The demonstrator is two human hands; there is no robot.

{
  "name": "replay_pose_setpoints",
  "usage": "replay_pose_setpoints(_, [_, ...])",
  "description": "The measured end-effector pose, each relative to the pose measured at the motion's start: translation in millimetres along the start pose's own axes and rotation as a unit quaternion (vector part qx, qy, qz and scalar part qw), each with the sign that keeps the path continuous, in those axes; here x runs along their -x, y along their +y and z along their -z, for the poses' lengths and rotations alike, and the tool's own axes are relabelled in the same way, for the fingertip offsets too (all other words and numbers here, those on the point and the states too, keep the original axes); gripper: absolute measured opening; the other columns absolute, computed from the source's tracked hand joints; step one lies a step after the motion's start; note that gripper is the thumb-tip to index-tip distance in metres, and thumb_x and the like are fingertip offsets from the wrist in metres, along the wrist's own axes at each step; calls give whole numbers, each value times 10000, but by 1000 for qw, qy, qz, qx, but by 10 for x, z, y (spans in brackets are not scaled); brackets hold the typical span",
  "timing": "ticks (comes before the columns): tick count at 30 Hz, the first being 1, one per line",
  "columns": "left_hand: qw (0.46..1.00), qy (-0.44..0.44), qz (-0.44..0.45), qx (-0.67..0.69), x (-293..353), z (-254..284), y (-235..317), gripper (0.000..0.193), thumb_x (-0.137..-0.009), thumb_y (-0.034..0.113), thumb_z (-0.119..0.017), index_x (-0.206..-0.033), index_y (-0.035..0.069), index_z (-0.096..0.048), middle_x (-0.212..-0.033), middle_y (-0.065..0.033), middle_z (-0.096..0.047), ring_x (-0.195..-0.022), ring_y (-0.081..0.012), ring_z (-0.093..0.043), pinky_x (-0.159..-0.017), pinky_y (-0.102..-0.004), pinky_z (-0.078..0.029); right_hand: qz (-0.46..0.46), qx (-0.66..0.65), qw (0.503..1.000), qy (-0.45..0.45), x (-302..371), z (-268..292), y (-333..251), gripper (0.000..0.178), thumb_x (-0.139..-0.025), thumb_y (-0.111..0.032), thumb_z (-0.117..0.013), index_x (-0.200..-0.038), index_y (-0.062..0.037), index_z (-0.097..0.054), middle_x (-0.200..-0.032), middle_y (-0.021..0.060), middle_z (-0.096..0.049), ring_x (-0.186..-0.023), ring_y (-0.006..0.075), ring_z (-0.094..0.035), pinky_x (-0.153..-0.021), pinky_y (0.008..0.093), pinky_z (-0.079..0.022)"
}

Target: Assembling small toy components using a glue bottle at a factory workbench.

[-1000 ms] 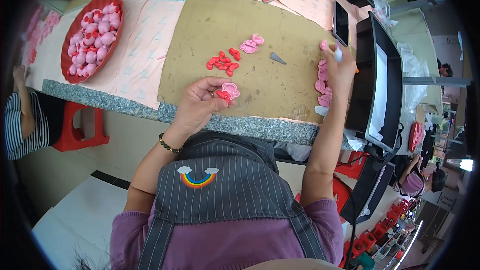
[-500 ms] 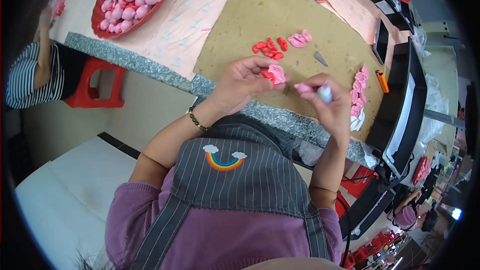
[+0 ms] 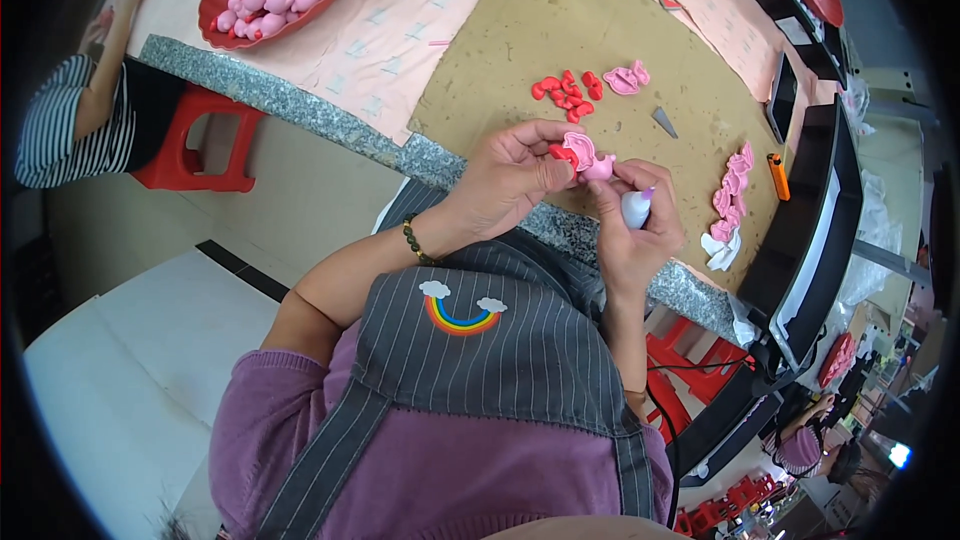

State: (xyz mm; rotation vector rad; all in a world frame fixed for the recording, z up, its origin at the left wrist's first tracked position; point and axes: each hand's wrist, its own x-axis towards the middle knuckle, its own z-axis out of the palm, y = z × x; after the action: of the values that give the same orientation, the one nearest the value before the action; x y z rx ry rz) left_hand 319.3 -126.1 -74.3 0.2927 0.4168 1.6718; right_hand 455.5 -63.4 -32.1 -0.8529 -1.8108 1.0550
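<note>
Mid-frame: left hand (image 3: 505,182) pinches pink shell (image 3: 579,143), red piece (image 3: 563,154); right hand (image 3: 628,250), pink bulb (image 3: 600,169), bottle (image 3: 636,210); probably light, pliable, best edge-held.

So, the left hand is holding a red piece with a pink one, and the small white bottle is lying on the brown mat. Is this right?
Not quite: the head view shows the small white bottle in the right hand, not on the mat. The left hand does hold a red piece with a pink piece.

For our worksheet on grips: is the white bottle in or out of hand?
In: the bottle lies in the curled right hand, its purple tip showing.
</note>
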Motion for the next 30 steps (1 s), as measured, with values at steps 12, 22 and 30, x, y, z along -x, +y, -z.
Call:
replay_pose_setpoints(12, [1000, -19, 4, 14, -26, -41, 56, 326, -858, 52, -562, -1172, -4, -492, -1099, -159, -577, -1068, -303, -554, -927, -388, -467, -210, -354, 911, -27, -25, 196, 168, 249, -749, 6, -612, -986, 58, -558, -883, 178, -617, -621, 168, -575, -544, 248, -468])
replay_pose_setpoints(22, [999, 2, 29, -42, 4, 0, 74, 260, -853, -9, -553, -1111, -30, -530, -981, -131, -610, -840, -192, -621, -749, -304, -527, -223, -558, 794, -90, -19, 231, 253, 309, -741, -23, -622, -1023, 72, -540, -1012, 241, -593, -596, 175, -537, -543, 270, -429])
replay_pose_setpoints(30, [994, 7, 42, -98, 3, -40, 65, 294, -813, -32, -596, -1100, -59, -540, -968, -137, -623, -839, -180, -625, -739, -307, -544, -4, -47, 999, -15, -3, 52, -176, 250, -678, 140, -654, -907, 54, -601, -973, 186, -618, -756, 138, -593, -660, 216, -482])
